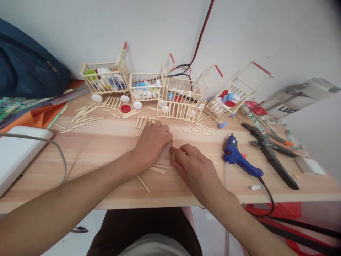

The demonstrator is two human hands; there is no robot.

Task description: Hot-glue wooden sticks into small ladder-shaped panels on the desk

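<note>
Above the tabletop (106,153), left fingers (166,133) and right fingers (181,154) flank a stick (173,144).

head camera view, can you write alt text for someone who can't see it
A person's right hand pinches a thin wooden stick close beside their left hand at a wooden table. Behind the hands, four small stick-built carts with red handles hold coloured caps. A blue glue gun lies to the right.
</note>
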